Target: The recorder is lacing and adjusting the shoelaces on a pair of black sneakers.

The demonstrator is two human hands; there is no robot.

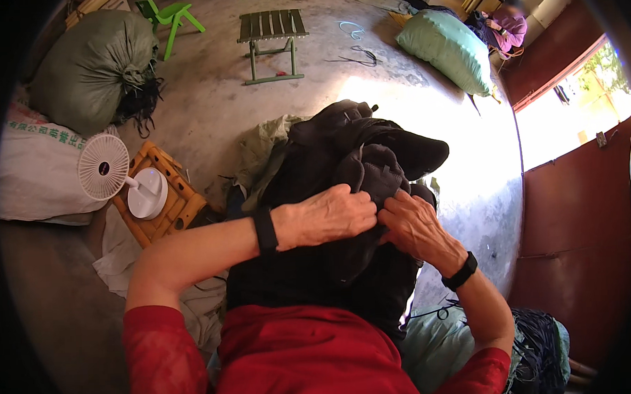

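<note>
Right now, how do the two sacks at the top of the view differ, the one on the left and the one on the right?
The left sack is dull grey-green, while the right sack is a pale mint green. The left sack has dark threads spilling out beside it; none show at the right sack. The left sack sits in shade by a green stool, the right sack in brighter light. Both are stuffed full and lie on the concrete floor.

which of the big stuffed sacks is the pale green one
The pale green sack at the upper right, beside the seated person. The grey-green sack at upper left is darker and drab, and the white sack below it is printed.
</note>
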